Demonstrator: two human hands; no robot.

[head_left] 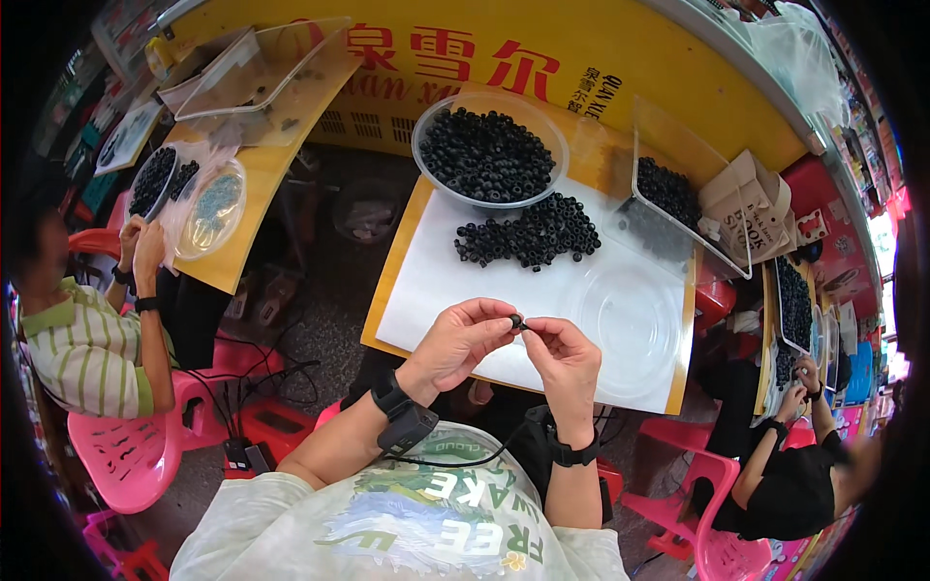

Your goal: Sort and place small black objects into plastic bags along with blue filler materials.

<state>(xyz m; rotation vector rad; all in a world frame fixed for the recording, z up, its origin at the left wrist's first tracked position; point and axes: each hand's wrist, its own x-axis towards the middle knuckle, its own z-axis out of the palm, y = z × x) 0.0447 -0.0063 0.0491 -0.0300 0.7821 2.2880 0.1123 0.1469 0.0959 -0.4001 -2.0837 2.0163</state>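
Close together above the near edge of the white sheet, my two hands meet fingertip to fingertip. My left hand pinches a small round black part, which looks like a bead or cap. On its right side, my right hand has thumb and forefinger pressed together at the part; whether they grip a separate tiny piece is too small to tell. Beyond my hands lies a loose pile of similar black parts, some showing a hole. Behind the pile, a clear round bowl is heaped with more.
A clear round plastic dish lies on the sheet's right. Beside it stands a clear bin of black parts and a paper bag. People work at tables left and right. Pink chairs and cables flank me.
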